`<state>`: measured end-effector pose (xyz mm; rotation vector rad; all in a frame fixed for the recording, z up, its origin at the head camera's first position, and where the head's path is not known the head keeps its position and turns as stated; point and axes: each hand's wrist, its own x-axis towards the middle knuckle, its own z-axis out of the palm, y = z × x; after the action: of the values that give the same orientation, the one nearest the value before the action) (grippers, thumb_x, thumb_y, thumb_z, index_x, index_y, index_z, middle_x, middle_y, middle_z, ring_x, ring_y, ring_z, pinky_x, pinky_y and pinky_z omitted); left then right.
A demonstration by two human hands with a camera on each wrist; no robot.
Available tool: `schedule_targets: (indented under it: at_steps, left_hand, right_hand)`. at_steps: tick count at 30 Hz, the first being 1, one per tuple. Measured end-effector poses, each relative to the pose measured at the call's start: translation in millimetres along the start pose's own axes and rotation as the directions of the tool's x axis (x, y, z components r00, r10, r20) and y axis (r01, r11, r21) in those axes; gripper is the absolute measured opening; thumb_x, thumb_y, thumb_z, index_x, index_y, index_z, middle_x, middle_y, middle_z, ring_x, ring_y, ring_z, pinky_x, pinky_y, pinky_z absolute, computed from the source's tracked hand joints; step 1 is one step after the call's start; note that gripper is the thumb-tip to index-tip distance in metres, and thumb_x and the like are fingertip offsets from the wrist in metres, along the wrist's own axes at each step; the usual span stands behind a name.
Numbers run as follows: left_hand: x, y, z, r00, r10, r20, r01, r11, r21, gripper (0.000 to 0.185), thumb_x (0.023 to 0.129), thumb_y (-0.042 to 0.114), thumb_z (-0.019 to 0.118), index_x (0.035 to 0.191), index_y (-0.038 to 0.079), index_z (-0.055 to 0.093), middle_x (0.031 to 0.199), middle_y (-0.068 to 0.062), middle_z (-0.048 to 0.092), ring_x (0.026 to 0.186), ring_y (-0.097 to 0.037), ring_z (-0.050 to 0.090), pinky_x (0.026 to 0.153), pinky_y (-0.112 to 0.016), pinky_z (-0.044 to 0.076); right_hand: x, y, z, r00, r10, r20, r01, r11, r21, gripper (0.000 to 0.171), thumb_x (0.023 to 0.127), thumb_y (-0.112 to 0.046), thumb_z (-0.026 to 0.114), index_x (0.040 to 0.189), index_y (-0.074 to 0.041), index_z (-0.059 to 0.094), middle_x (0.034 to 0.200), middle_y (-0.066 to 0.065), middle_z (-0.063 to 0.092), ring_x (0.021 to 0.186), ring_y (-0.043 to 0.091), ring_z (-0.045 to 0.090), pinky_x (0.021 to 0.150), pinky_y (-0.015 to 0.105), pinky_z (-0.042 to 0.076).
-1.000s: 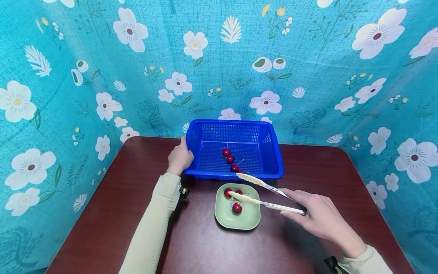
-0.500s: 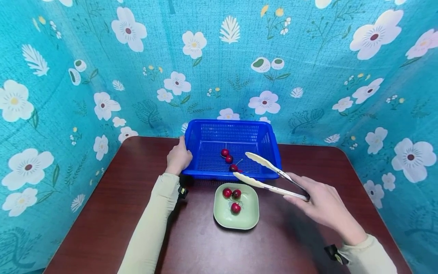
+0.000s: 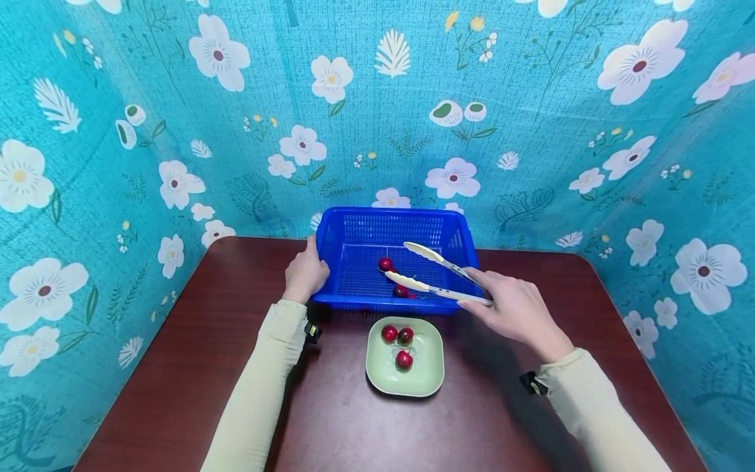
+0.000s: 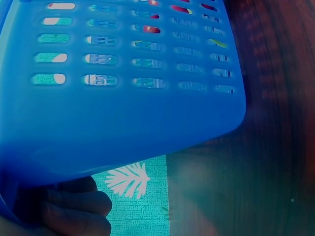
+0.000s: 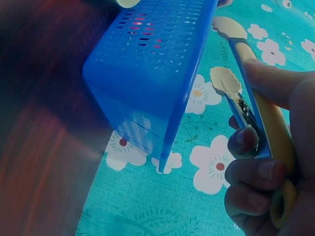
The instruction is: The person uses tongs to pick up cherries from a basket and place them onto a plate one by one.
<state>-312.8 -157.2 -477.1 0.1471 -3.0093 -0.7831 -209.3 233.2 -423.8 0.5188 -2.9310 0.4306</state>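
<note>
At the back of the table stands a blue plastic basket (image 3: 354,302) with slotted walls. My left hand (image 3: 307,270) grips its left rim; the left wrist view shows the fingers (image 4: 78,206) curled under the edge. Food tongs (image 3: 410,283) with cream scalloped tips and metal arms are held in my right hand (image 3: 519,311), thumb on one arm and fingers round the other. Their tips are spread apart over the basket, with nothing between them. Inside lie several cherries, including a stemmed cherry (image 3: 385,264) and another cherry (image 3: 400,290); the tongs partly hide them.
In front of the basket sits a pale green square plate (image 3: 407,387) holding 3 cherries (image 3: 404,360). The dark brown table (image 3: 236,314) meets a blue flowered cloth (image 3: 366,118) at the back and sides.
The right hand has carried the tongs from above the plate up and away over the basket, the tips staying apart. My left hand keeps its grip on the rim.
</note>
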Motion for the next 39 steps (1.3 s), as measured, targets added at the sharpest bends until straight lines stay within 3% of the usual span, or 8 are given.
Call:
schedule_targets:
  at_steps: [13, 20, 33, 39]
  left_hand:
    - [1.7, -2.6, 1.1, 1.000, 0.006, 0.004, -0.006, 1.000, -0.001, 0.070, 0.101, 0.017, 0.050, 0.164, 0.007, 0.022, 0.121, -0.028, 0.069, 0.095, -0.045, 0.071, 0.078, -0.059, 0.056]
    - [0.7, -2.4, 0.0, 1.000, -0.001, 0.001, 0.001, 1.000, 0.006, 0.071, 0.101, 0.017, 0.050, 0.164, 0.007, 0.021, 0.116, -0.028, 0.071, 0.092, -0.044, 0.071, 0.076, -0.058, 0.056]
    - [1.9, -2.2, 2.3, 1.000, 0.008, -0.008, -0.008, 1.000, 0.009, 0.070, 0.101, 0.018, 0.052, 0.164, 0.006, 0.023, 0.113, -0.027, 0.071, 0.088, -0.043, 0.071, 0.072, -0.058, 0.056]
    - [1.3, -1.6, 1.7, 1.000, 0.006, -0.007, -0.006, 1.000, 0.004, 0.069, 0.101, 0.017, 0.052, 0.163, 0.006, 0.024, 0.113, -0.027, 0.071, 0.087, -0.043, 0.071, 0.072, -0.058, 0.056]
  right_hand:
    - [34.3, -2.9, 16.6, 0.998, 0.023, 0.061, -0.020, 0.999, -0.044, 0.066, 0.093, -0.047, 0.074, 0.147, -0.012, 0.060, 0.131, 0.018, 0.071, 0.110, 0.036, 0.071, 0.081, 0.052, 0.058]
    - [48.7, -11.6, 22.1, 0.996, 0.029, 0.088, -0.018, 0.993, -0.121, 0.062, 0.092, -0.046, 0.076, 0.143, -0.014, 0.064, 0.120, 0.016, 0.075, 0.092, 0.030, 0.071, 0.064, 0.039, 0.053]
    - [64.3, -28.8, 34.8, 0.987, 0.084, 0.134, -0.056, 0.979, -0.197, 0.061, 0.092, -0.048, 0.075, 0.143, -0.016, 0.064, 0.122, 0.016, 0.075, 0.093, 0.030, 0.070, 0.065, 0.040, 0.055]
    - [68.0, -33.0, 39.7, 0.986, 0.084, 0.146, -0.051, 0.975, -0.217, 0.062, 0.091, -0.048, 0.076, 0.143, -0.016, 0.064, 0.114, 0.016, 0.076, 0.077, 0.024, 0.064, 0.055, 0.033, 0.050]
